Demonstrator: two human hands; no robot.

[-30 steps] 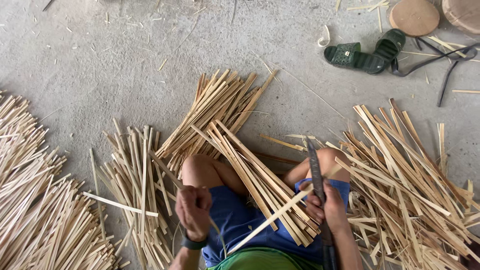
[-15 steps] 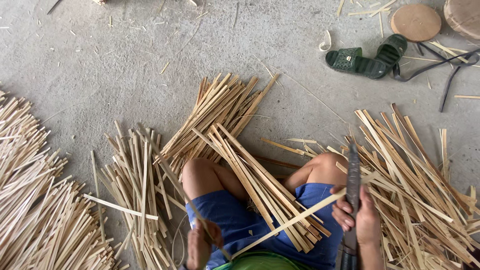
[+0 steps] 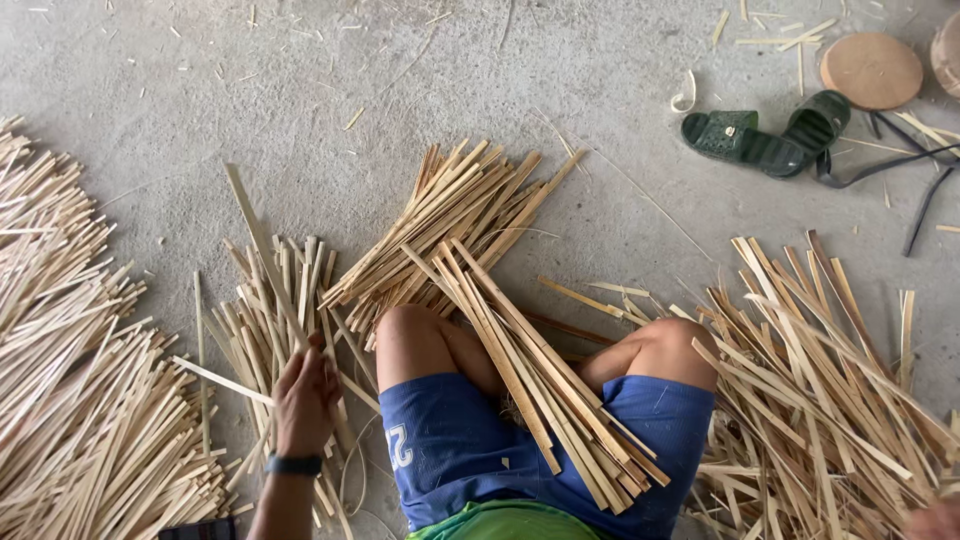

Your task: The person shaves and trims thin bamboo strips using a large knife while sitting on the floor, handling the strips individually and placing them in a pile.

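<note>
Head view: the left hand has its grip closed around one long bamboo strip — the strip slants up and far-left over a small strip pile on the concrete floor. The right hand barely shows at the near right edge; its grip cannot be told. A strip bundle lies across the lap.

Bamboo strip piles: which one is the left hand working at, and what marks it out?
The left hand grips one long strip standing up from the small loose pile beside the left knee, unlike the lap bundle or the bigger heaps.
</note>
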